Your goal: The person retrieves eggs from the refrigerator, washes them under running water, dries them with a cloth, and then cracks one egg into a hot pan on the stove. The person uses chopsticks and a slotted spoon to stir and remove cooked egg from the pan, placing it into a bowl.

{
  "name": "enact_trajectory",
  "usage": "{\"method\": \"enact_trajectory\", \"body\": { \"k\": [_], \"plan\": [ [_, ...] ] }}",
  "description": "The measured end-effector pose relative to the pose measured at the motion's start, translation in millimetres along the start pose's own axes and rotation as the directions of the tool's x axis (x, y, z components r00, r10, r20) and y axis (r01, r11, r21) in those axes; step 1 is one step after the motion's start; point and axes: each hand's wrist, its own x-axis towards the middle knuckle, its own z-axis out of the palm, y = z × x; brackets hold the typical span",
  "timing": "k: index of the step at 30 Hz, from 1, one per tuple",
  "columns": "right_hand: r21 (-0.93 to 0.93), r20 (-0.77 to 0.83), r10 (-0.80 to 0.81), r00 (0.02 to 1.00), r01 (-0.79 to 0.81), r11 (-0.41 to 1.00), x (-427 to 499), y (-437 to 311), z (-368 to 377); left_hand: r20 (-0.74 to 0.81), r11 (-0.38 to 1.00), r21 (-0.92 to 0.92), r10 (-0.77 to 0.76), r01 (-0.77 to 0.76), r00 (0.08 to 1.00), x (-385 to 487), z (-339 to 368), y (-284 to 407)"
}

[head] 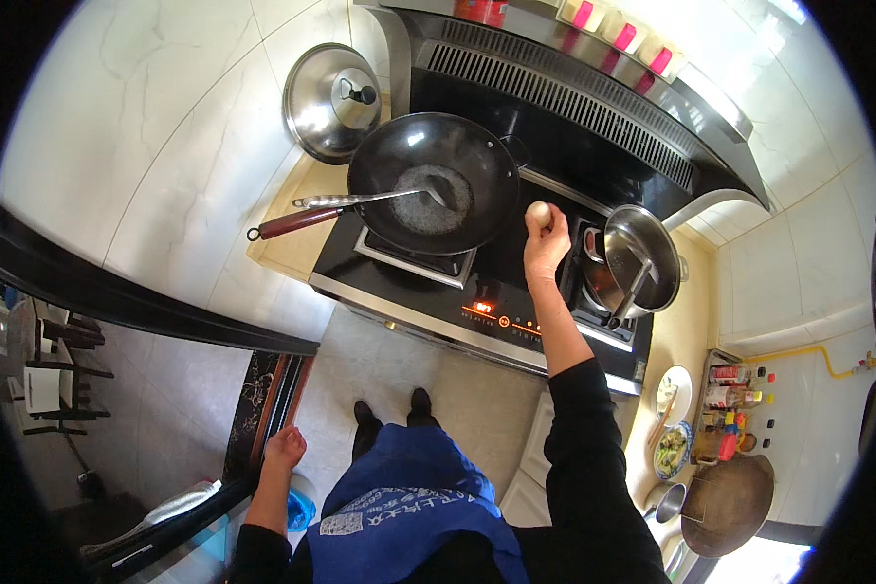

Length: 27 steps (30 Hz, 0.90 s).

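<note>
My right hand [547,244] grips a pale egg [539,213] in its fingertips above the cooktop [500,270], between the wok and the steel pan. A dark wok [379,157] with bubbling clear liquid [416,212] in its bottom sits on the left burner. Across the wok lies a metal spatula [379,196], its blade in the liquid. The wok's wooden handle [299,222] points left. Low on the left, beside the doorway, hangs my left hand [285,447], its fingers curled and nothing visible in them.
A steel pan [657,226] with a ladle [631,292] stands on the right burner. A steel lid [321,109] leans against the wall. Dishes [673,449], several bottles [730,396] and a round wooden board [734,504] line the right counter. The range hood [555,80] overhangs the back.
</note>
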Motion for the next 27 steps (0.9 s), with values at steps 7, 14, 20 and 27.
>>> {"method": "enact_trajectory", "body": {
  "k": [7,14,20,27],
  "plan": [
    [-0.1,0.131,-0.093,0.987,0.106,0.989,1.0,5.9,12.8,0.097,0.999,-0.04,-0.016,0.02,0.995,-8.2,2.9,-8.1],
    [-0.151,0.224,-0.056,0.973,0.091,0.984,0.9,1.6,12.8,0.065,0.997,-0.059,-0.051,0.055,0.997,-3.3,15.9,-13.2],
    [-0.126,0.147,-0.072,0.986,0.091,0.988,-1.8,5.9,15.1,0.069,0.999,-0.043,-0.002,0.005,0.998,-5.2,29.5,-15.7],
    [-0.091,0.131,-0.049,0.99,0.062,0.994,-1.1,1.7,16.7,0.146,0.998,0.002,-0.066,0.067,0.987,-4.7,57.2,-7.0]
  ]
}}
